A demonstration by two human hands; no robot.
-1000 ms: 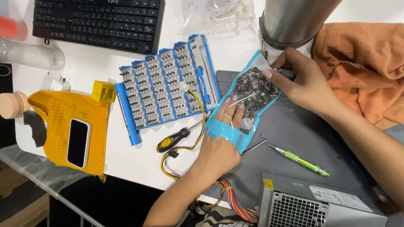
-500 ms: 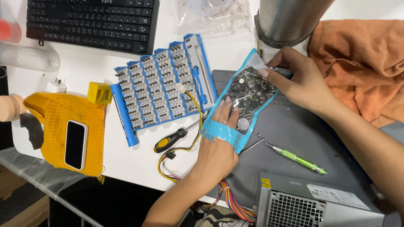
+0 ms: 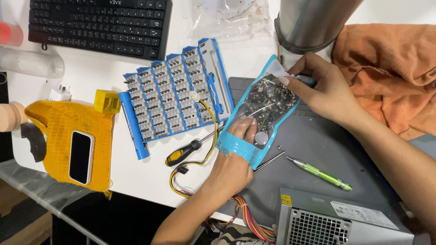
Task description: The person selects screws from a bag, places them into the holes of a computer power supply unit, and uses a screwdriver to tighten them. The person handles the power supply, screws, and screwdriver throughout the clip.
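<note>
A clear plastic pouch with blue edges (image 3: 265, 106), full of small metal screws, lies tilted over the grey work mat (image 3: 318, 149). My left hand (image 3: 234, 163) has its fingers pushed inside the pouch's lower open end. My right hand (image 3: 322, 88) pinches the pouch's upper end, next to a dark object under the fingers. A blue screwdriver bit set (image 3: 172, 97) lies open just left of the pouch. A black and yellow screwdriver (image 3: 184, 153) rests beside my left wrist.
A green pen-like tool (image 3: 320, 173) lies on the mat, a grey power supply (image 3: 336, 220) with coloured wires at the front. A metal cylinder (image 3: 313, 22), orange cloth (image 3: 390, 72), black keyboard (image 3: 97, 25) and yellow woven case (image 3: 72, 145) surround the work area.
The pouch and both hands have stayed nearly in place. My left fingers have shifted slightly deeper into the pouch's lower end.
</note>
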